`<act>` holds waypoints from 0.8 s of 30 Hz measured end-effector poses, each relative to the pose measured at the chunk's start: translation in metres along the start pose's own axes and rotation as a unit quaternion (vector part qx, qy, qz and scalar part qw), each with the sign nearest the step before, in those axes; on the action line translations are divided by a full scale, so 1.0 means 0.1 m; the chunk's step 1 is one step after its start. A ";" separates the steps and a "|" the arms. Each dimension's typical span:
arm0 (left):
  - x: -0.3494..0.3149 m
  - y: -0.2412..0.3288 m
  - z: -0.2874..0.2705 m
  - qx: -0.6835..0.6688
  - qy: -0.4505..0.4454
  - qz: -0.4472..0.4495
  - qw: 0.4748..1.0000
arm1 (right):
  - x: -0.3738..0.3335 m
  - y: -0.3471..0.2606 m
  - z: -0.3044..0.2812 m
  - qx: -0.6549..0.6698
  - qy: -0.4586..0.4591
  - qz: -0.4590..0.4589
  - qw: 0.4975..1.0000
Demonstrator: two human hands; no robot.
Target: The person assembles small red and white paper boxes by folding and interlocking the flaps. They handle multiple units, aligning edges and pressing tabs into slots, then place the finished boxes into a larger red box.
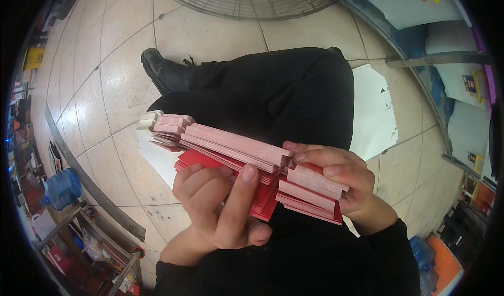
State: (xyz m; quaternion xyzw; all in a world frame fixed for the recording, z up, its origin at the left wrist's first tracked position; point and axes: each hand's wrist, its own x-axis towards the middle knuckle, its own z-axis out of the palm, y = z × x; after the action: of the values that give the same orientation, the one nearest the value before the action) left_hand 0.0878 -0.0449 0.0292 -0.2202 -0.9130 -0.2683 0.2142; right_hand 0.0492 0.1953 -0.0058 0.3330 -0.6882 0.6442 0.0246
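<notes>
Above my lap lies a long stack of thin red cards (231, 143), its cut edges showing pink. My right hand (341, 175) grips the right end, with the thumb and fingers round a shorter block of red cards (315, 183). Below the long stack, my left hand (220, 201) is curled against the loose red cards, one fingertip pressed to their edge. At the far left end sit small pink-edged pieces (173, 122) and a few whitish ones (149, 118). What holds the stack's underside is hidden.
White sheets lie on the tiled floor to the right (373, 112) and left (160, 159) of my crossed legs. A wire fan guard (257, 4) stands ahead. Shelving (441, 60) rises on the right. At left are a blue water jug (62, 188) and a metal rack (121, 254).
</notes>
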 end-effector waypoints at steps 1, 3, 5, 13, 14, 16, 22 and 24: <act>-0.01 0.01 0.00 0.000 0.005 -0.003 1.000 | 0.00 0.00 0.00 0.001 0.000 0.001 1.000; -0.04 0.01 -0.01 0.006 0.006 -0.008 1.000 | 0.01 0.01 0.01 0.004 -0.003 0.002 1.000; -0.06 0.02 -0.01 0.008 0.007 -0.012 1.000 | 0.01 0.01 0.00 0.006 -0.005 0.001 1.000; -0.08 0.04 -0.01 0.002 0.010 -0.018 1.000 | 0.00 -0.01 -0.03 0.008 -0.025 0.013 1.000; -0.08 0.04 -0.02 0.001 0.010 -0.019 1.000 | 0.00 -0.01 -0.03 0.005 -0.025 0.012 1.000; -0.08 0.04 -0.02 0.001 0.010 -0.021 1.000 | 0.00 -0.01 -0.02 0.012 -0.023 0.012 1.000; -0.08 0.03 -0.02 0.005 0.010 -0.019 1.000 | 0.01 0.00 -0.01 0.022 -0.023 0.010 0.999; -0.08 0.03 -0.03 0.005 0.006 -0.019 1.000 | 0.02 0.00 -0.01 0.021 -0.023 0.010 0.999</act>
State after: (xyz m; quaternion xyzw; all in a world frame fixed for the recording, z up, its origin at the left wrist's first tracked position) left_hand 0.0967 -0.0460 0.0285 -0.2001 -0.9172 -0.2687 0.2158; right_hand 0.0478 0.1960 -0.0045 0.3414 -0.6779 0.6510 -0.0051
